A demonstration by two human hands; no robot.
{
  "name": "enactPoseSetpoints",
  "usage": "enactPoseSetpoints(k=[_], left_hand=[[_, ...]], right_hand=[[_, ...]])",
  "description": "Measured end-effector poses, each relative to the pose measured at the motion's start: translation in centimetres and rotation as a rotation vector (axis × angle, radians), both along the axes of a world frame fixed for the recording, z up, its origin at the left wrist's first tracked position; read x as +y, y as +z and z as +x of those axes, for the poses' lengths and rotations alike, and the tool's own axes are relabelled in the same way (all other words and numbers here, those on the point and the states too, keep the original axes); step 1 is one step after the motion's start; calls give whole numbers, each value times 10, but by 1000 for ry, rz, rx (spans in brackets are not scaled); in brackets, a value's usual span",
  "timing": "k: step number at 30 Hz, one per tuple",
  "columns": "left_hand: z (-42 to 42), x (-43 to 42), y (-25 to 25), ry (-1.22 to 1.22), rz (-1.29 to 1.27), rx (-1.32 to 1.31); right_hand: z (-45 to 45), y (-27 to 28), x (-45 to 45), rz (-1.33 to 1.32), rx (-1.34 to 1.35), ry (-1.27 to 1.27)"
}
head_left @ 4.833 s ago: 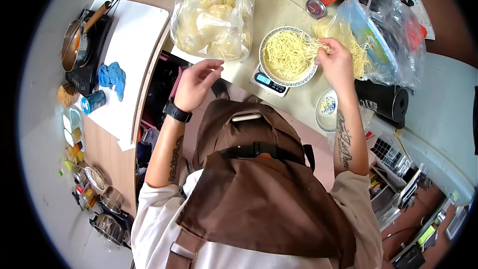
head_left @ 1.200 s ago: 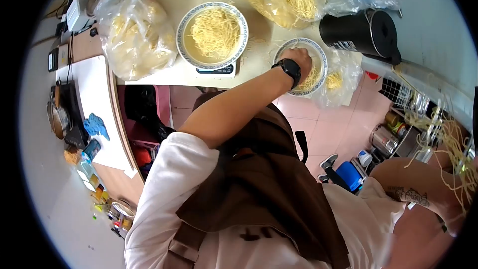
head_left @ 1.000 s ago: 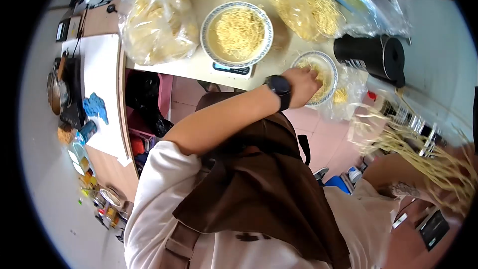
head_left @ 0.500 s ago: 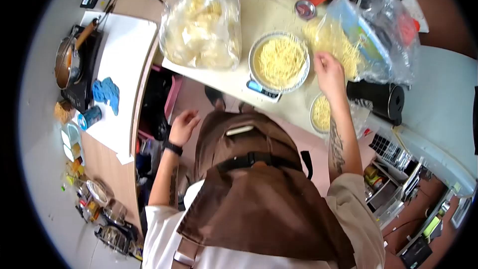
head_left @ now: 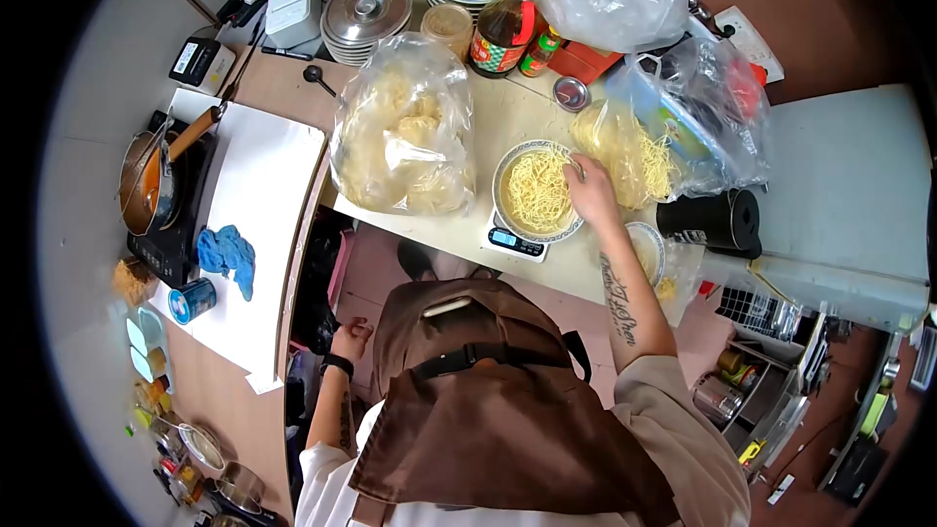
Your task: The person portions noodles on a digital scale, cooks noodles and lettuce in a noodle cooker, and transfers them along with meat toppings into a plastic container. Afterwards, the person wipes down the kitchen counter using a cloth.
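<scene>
A person's right hand (head_left: 592, 193) is hovering over the right side of a bowl (head_left: 502, 203), its thumb and fingers narrowing together at the edge of the noodles (head_left: 539, 191); whether they are gripping any strands, one cannot tell. The noodles are lying heaped in the bowl, immediately left of that hand's fingertips, and the bowl is sitting on a scale (head_left: 515, 245), whose lit display is showing to the hand's left and nearer the person. Just right of the hand and a little beyond it, a small bag (head_left: 610, 137) is lying with strands spilling from its mouth. A second bowl (head_left: 657, 236), partly hidden by the forearm, is standing to the hand's lower right, with a black jug (head_left: 711, 222) lying farther right. Well to the hand's left, a large bag (head_left: 405, 137) of pale bundles is resting on the bench (head_left: 512, 117); beyond the hand, a sauce bottle (head_left: 500, 34) and a can (head_left: 571, 94) are standing. The left hand (head_left: 351, 340) is hanging below the bench edge, loosely curled, its grip hard to make out, while a blue cloth (head_left: 226, 259) is lying beyond it to the left.
</scene>
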State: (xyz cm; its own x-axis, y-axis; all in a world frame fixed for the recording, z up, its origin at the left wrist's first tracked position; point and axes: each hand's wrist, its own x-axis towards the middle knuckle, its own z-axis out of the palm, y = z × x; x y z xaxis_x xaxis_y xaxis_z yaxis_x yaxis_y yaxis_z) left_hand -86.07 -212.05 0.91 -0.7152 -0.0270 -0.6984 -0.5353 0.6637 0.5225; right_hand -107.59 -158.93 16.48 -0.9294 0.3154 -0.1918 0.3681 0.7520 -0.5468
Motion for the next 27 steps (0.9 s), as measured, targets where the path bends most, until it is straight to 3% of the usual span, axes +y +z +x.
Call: enactPoseSetpoints(k=[3, 6, 8, 10, 12, 16, 24, 27], left_hand=[[5, -17, -18, -43, -2, 36], [19, -56, -86, -6, 28, 58], [-2, -42, -49, 34, 109, 41], [-1, -58, -74, 94, 198, 70], [-19, -49, -47, 46, 114, 21], [-31, -40, -39, 234, 130, -103], [-24, -54, -88, 231, 222, -158], [-29, -47, -79, 264, 252, -166]], right_hand=[[6, -10, -20, 134, 100, 218], [22, -2, -36, 94, 116, 278], [22, 7, -32, 78, 180, 254], [32, 20, -21, 73, 224, 162], [38, 38, -11, -14, 208, 50], [64, 45, 8, 117, 282, 20], [100, 43, 30, 145, 300, -106], [105, 42, 37, 148, 297, -122]])
